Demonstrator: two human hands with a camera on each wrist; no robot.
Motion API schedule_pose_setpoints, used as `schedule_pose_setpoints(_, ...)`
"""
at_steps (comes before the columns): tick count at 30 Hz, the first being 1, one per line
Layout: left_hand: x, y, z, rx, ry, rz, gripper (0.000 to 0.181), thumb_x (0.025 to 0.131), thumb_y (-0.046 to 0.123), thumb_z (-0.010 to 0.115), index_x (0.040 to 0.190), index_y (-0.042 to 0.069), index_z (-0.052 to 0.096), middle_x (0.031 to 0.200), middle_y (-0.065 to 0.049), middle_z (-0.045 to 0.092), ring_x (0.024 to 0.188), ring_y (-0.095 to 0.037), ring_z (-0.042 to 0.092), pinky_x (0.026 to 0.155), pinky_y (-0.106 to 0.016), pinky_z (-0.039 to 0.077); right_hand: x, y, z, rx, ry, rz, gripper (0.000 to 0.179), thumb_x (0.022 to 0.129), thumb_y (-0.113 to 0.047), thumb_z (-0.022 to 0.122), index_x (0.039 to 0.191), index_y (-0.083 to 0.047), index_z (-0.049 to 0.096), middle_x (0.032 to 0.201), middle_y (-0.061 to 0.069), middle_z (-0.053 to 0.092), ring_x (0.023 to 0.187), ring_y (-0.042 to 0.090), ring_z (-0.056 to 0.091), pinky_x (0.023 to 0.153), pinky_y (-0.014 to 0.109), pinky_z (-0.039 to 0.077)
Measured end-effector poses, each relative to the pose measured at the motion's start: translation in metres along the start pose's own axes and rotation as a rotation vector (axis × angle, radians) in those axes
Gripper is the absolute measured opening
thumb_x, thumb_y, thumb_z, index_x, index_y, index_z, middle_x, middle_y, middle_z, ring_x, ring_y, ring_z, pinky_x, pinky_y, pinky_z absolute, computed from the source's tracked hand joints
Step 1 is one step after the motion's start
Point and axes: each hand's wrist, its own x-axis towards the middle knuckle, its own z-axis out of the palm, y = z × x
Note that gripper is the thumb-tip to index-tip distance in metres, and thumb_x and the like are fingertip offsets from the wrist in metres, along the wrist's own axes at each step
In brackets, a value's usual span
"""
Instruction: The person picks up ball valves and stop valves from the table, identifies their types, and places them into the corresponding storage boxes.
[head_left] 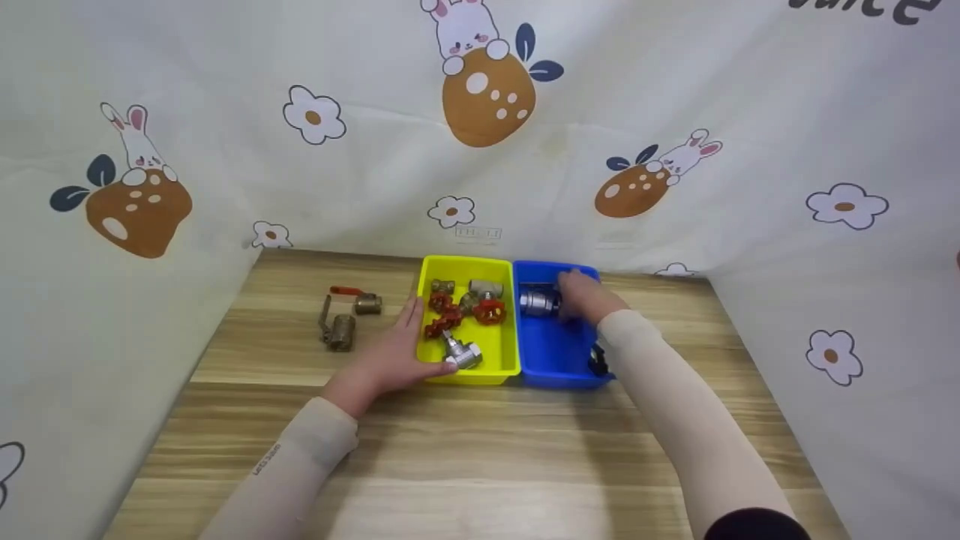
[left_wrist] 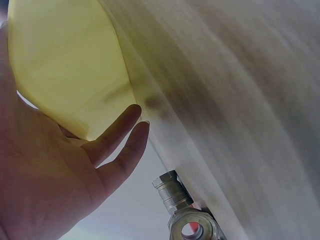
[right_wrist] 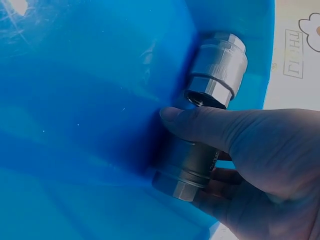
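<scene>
My right hand (head_left: pixel 586 295) reaches into the back of the blue bin (head_left: pixel 551 381). In the right wrist view its thumb and fingers grip a dark-looking metal valve (right_wrist: pixel 187 162), and a silver metal valve (right_wrist: pixel 220 65) lies close beside it. Something black (head_left: pixel 598 360) shows in the front right corner, partly hidden by the sleeve. My left hand (head_left: pixel 390 356) rests against the yellow bin (head_left: pixel 469 379), fingers straight along its left side and thumb over the front corner. Inside that bin lie a silver valve (head_left: pixel 463 355) and several brass valves, some with red handwheels (head_left: pixel 490 312).
Left of the yellow bin, two brass ball valves lie on the wooden table: one with a red lever (head_left: pixel 367 303), one with a bare metal lever (head_left: pixel 341 332). A printed cloth (head_left: pixel 375 187) hangs behind and at both sides. The two bins stand side by side.
</scene>
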Motion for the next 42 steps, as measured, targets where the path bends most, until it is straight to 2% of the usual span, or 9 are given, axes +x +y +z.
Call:
schedule_pose_setpoints(4,0.000,0.000,0.000,0.004,-0.001,-0.006,0.140,0.085,0.086,0.074,0.178,0.010,0.003,0.185,-0.011,-0.006,0.153,-0.052,0.044,0.116,-0.064,0.049,0.004,0.003,0.002,0.006,-0.016,0.000,0.080,0.084,-0.014,0.093,0.147,0.012,0.053,0.144,0.038,0.055,0.129,0.047,0.061,0.114,0.058,0.051)
schedule_pose_setpoints(9,0.000,0.001,0.000,0.012,-0.001,-0.008,0.140,0.084,0.087,0.074,0.178,0.011,0.004,0.185,-0.011,-0.006,0.153,-0.053,0.045,0.115,-0.064,0.049,-0.011,-0.003,-0.006,0.025,0.003,-0.020,0.082,0.084,-0.014,0.096,0.147,0.014,0.053,0.144,0.037,0.057,0.134,0.048,0.059,0.118,0.056,0.049)
schedule_pose_setpoints(13,0.000,0.001,0.001,0.009,0.001,-0.008,0.140,0.084,0.087,0.074,0.179,0.012,0.005,0.186,-0.009,-0.006,0.155,-0.052,0.042,0.117,-0.065,0.048,-0.012,-0.002,-0.006,0.037,0.012,-0.027,0.083,0.084,-0.017,0.098,0.147,0.014,0.053,0.142,0.036,0.058,0.135,0.047,0.059,0.119,0.056,0.048)
schedule_pose_setpoints(21,0.000,0.000,0.002,0.002,0.000,-0.012,0.140,0.084,0.088,0.073,0.179,0.011,0.004,0.185,-0.010,-0.006,0.156,-0.052,0.039,0.118,-0.067,0.046,-0.015,0.001,-0.010,0.109,0.003,-0.014,0.077,0.089,-0.017,0.095,0.148,0.009,0.054,0.146,0.033,0.056,0.134,0.046,0.059,0.117,0.059,0.049)
schedule_pose_setpoints(29,0.001,0.000,0.001,0.025,0.003,-0.010,0.140,0.084,0.088,0.072,0.179,0.012,0.002,0.186,-0.013,-0.002,0.146,-0.054,0.052,0.109,-0.064,0.055,-0.025,0.003,-0.019,0.144,0.043,-0.038,0.071,0.097,-0.027,0.086,0.151,0.008,0.054,0.141,0.030,0.056,0.124,0.042,0.059,0.113,0.059,0.050)
schedule_pose_setpoints(36,0.000,0.000,0.000,0.009,-0.008,-0.024,0.142,0.082,0.089,0.073,0.179,0.015,0.000,0.186,-0.009,-0.005,0.151,-0.052,0.047,0.114,-0.065,0.051,-0.038,0.007,-0.021,0.189,0.151,-0.103,0.064,0.098,-0.028,0.083,0.144,0.011,0.061,0.134,0.031,0.060,0.121,0.045,0.061,0.109,0.060,0.052)
schedule_pose_setpoints(42,0.000,-0.001,0.001,0.031,-0.002,-0.015,0.142,0.083,0.090,0.071,0.179,0.014,0.000,0.185,-0.011,-0.005,0.149,-0.054,0.050,0.111,-0.064,0.053,-0.052,0.016,-0.020,0.204,0.247,-0.140,0.056,0.102,-0.029,0.081,0.134,0.014,0.065,0.127,0.030,0.063,0.117,0.046,0.064,0.106,0.059,0.054)
